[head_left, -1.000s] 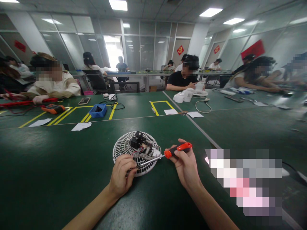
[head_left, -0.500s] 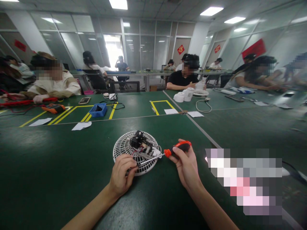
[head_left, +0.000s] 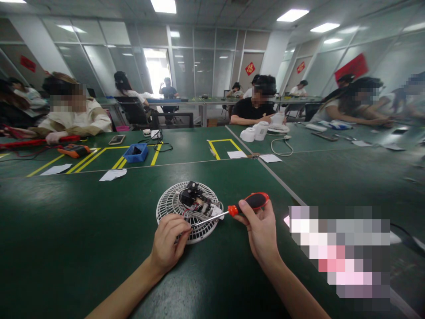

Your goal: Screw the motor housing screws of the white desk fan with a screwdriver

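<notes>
On the dark green counter [head_left: 83, 230] straight ahead lies a white fan grille [head_left: 166, 204], round and flat, with its slotted face up. On its middle sits a small black motor and circuit assembly [head_left: 195, 200], with thin wires trailing toward the grille's right side.

The left hand [head_left: 169, 241] rests on the near rim of the grille, its fingers curled closed and the thumb pressed against them. It may be pinching a small part there, but the fingers hide it.

The right hand [head_left: 260, 228] is just to the right of the grille, closed around a screwdriver [head_left: 249, 203]. The thumb and fingers wrap its red and black handle. The handle points right and away, and the thin metal shaft slants down and left over the grille's right edge. Its tip ends at the left hand's fingertips.

Farther back on the counter, to the left, are a blue parts tray [head_left: 136, 153], a crumpled paper slip [head_left: 113, 175], yellow tape lines [head_left: 156, 155] and a phone [head_left: 117, 139]. An orange multimeter [head_left: 73, 150] lies near a seated co-worker's sleeve [head_left: 83, 124]. To the right, another seated person in a black shirt [head_left: 249, 110] works beside white fan parts [head_left: 259, 131] and a looped white cable [head_left: 282, 147].
</notes>
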Tool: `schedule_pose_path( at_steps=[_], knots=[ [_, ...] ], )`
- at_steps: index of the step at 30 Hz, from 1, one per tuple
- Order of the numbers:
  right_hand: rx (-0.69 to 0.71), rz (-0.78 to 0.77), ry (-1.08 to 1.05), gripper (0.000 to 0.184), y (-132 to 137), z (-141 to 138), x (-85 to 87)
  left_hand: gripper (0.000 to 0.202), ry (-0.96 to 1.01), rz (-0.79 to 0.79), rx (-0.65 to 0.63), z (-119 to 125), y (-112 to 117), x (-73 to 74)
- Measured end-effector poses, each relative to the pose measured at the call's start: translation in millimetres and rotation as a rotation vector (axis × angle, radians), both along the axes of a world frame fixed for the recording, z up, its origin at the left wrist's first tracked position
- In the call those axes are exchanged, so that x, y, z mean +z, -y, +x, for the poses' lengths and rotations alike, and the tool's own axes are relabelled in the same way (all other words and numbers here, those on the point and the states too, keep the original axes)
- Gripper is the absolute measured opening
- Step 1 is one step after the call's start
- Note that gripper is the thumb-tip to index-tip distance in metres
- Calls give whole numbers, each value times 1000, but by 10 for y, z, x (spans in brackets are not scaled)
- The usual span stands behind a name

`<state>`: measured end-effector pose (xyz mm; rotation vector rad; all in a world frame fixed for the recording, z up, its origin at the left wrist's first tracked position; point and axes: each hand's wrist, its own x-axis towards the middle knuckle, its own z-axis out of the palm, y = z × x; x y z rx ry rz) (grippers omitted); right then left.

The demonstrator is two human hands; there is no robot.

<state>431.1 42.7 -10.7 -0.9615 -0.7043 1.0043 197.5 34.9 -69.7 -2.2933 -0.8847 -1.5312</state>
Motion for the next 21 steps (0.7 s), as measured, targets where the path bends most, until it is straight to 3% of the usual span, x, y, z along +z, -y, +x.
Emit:
schedule_pose_path(
  at_steps=[11, 21],
  knots=[
    [-6, 13, 13, 53, -9, 14, -43, 26, -15, 1, 46, 17, 8, 21],
    [70, -36, -69, 63, 45, -10, 9, 30, 40, -2, 97, 23, -7, 24]
  ],
)
